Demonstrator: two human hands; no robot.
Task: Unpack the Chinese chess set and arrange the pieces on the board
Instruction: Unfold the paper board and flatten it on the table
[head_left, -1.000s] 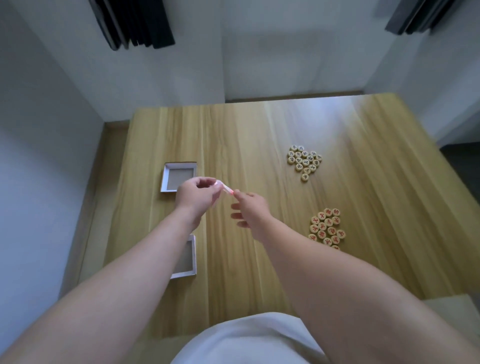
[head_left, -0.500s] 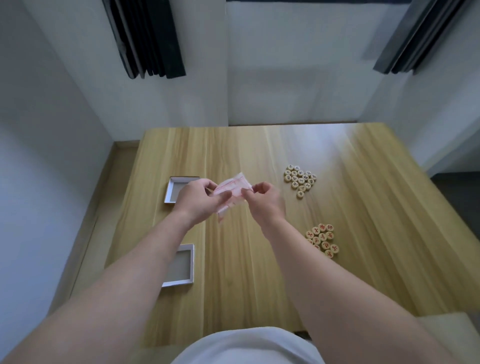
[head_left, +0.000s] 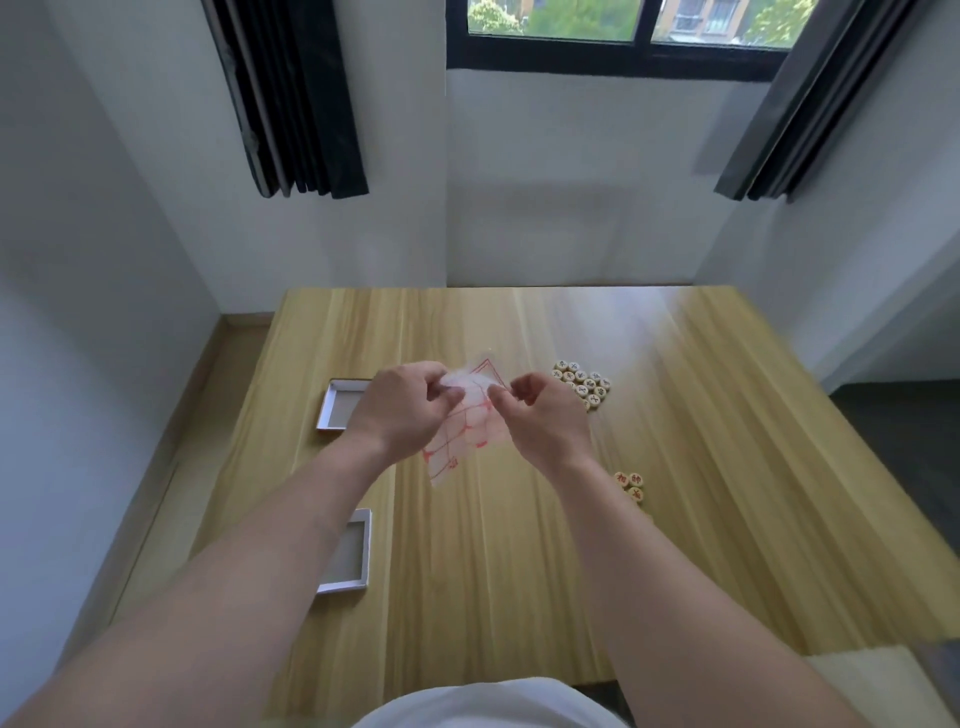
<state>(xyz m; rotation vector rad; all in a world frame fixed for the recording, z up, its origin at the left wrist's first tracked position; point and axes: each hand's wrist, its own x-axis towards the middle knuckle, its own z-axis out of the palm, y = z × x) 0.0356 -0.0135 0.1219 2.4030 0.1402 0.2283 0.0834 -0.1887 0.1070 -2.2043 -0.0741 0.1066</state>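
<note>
Above the middle of the wooden table (head_left: 701, 519), both hands hold a thin folded board sheet (head_left: 465, 436) printed with red grid lines. My left hand (head_left: 402, 410) pinches its upper left part, and my right hand (head_left: 540, 421) pinches its right edge. The sheet is partly unfolded and hangs down between them. A heap of dark-lettered round wooden pieces (head_left: 582, 383) lies just right of my right hand. Nearer to me, a heap of red-lettered pieces (head_left: 630, 485) is mostly hidden behind my right forearm.
Two shallow white box halves lie on the table's left side, one farther away (head_left: 340, 405) and one nearer (head_left: 350, 553). White walls close the table in at the back and left. Dark curtains hang on either side of a window.
The sheet has gone from a small folded strip to a partly opened sheet hanging between the hands. Both hands rose off the table, and the view tilted up to show the window.
</note>
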